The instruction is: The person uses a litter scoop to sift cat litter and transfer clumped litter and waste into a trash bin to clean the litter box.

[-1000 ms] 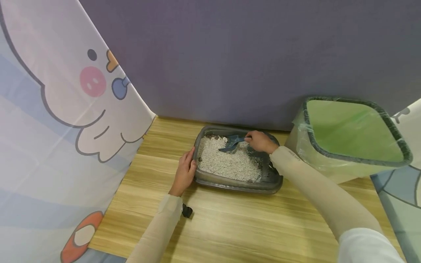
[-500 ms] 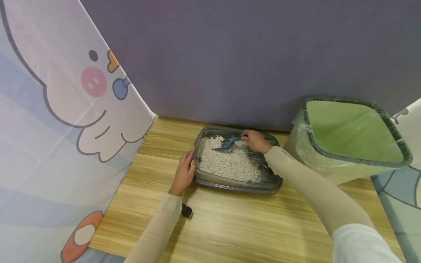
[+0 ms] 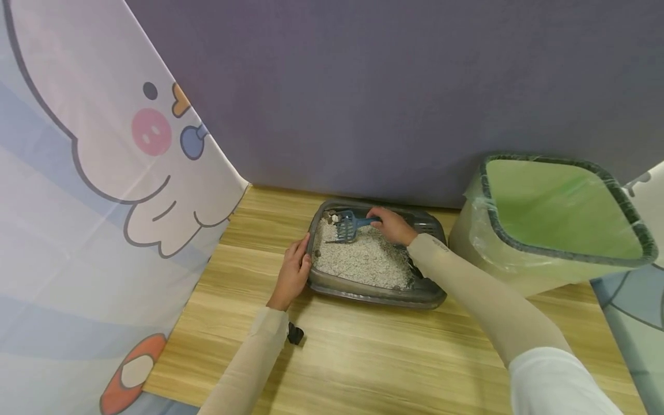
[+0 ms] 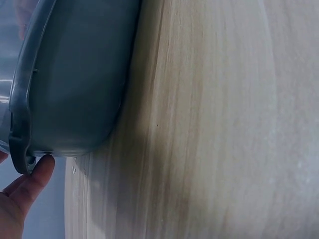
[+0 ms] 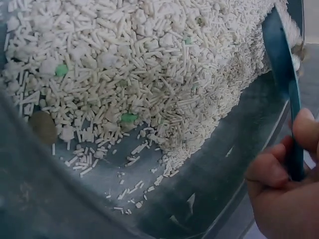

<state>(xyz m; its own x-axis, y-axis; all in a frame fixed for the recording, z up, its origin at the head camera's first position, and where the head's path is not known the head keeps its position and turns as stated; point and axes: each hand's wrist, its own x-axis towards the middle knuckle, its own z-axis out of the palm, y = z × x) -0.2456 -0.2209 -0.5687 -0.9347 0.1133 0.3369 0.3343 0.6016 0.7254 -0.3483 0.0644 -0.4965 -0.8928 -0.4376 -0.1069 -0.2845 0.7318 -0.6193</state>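
Observation:
A dark grey litter box [image 3: 373, 297] of pale pellet litter [image 3: 363, 259] sits on the wooden table. At its left end my left hand [image 3: 293, 276] grips the rim; the left wrist view shows the thumb [image 4: 37, 179] against the rim's corner. My right hand [image 3: 393, 226] holds the handle of a blue slotted litter scoop [image 3: 346, 226], fingers curled round it. The scoop's head lies over the litter in the back left part of the box, beside pale and dark clumps [image 3: 332, 216]. In the right wrist view a brown lump [image 5: 43, 127] and green bits [image 5: 129, 117] show among the pellets.
A tall bin [image 3: 482, 253] with a clear liner and dark rim stands right of the box. Behind both rises a grey-purple panel [image 3: 337, 104]. A cartoon-printed cloth [image 3: 78, 242] hangs at the left. A small black object [image 3: 295, 334] is beside the left wrist.
My right hand has moved the scoop leftward through the box and turned it, so its slotted face now shows. My left hand stays on the rim.

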